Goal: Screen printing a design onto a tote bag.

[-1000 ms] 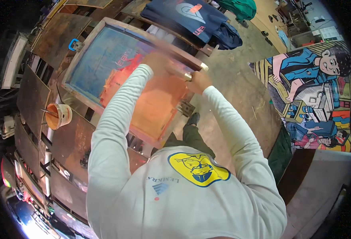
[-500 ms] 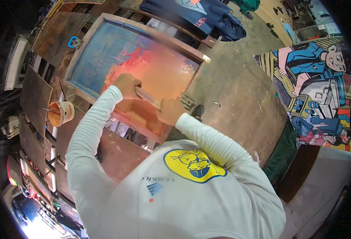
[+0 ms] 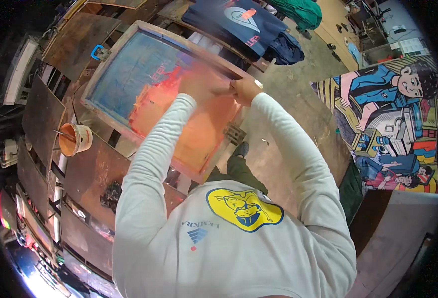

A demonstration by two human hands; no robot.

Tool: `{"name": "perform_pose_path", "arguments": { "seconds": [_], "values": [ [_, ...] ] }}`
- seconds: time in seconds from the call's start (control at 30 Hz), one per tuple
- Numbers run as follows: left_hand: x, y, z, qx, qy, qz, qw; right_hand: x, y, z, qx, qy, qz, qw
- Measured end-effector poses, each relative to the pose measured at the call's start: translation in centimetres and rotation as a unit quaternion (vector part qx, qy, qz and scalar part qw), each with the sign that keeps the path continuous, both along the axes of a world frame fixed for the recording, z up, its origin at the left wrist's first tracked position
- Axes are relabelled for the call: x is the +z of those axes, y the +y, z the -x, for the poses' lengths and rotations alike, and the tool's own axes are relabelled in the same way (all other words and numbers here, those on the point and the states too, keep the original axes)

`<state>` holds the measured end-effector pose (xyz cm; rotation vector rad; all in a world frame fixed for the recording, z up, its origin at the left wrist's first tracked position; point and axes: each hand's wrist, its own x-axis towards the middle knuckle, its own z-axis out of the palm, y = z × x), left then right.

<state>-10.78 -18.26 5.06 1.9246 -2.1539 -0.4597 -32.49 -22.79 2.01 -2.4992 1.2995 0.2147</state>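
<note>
Leftward, paint bucket (image 3: 83, 138): on the boarded tabletop (image 3: 92, 171), orange inside, a stick leaning in it; well apart from both hands.
Blue handle (image 3: 98, 52): just beside the screen frame's left rail.
Screen frame (image 3: 108, 65): wooden, set aslant, with blue mesh toward the left and red and orange ink (image 3: 204, 141) over the middle and right.
Left hand (image 3: 195, 85): above the inked mesh and motion-blurred; its fingers look curled around the squeegee's left end, though single fingers are indistinct.
Squeegee (image 3: 223, 91): between the hands, near the frame's far rail; only a short stretch shows, its long axis running crosswise from left fingers to right.
Right hand (image 3: 246, 92): fingers folded snugly around the squeegee's right end; nearer than the left to the frame's pale-wrapped corner (image 3: 258, 84).
Metal fitting (image 3: 235, 134): at the frame's right edge, on the body side of the right hand.
Dark blue garment (image 3: 259, 37): beyond the far rail, apart from both hands.
</note>
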Motion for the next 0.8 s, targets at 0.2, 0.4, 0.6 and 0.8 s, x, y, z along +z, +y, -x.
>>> {"name": "perform_pose_path", "arguments": {
  "seconds": [0.2,0.4,0.6,0.8],
  "values": [
    [-3.2,1.0,-2.3,-0.068,-0.013,-0.063,0.996,-0.6,4.8,-1.2,-0.004,-0.036,0.042,0.998],
    [-4.5,3.0,-7.5,-0.177,0.02,0.03,0.984,-1.8,11.6,-6.1,-0.048,-0.126,0.045,0.99],
    [-2.3,5.2,-11.1,-0.204,-0.014,-0.055,0.977,-1.9,14.0,-9.2,-0.034,-0.135,-0.04,0.99],
    [-3.9,0.9,-6.6,-0.146,-0.054,0.043,0.987,2.0,5.3,-4.8,0.052,-0.025,-0.037,0.998]
  ]
}}
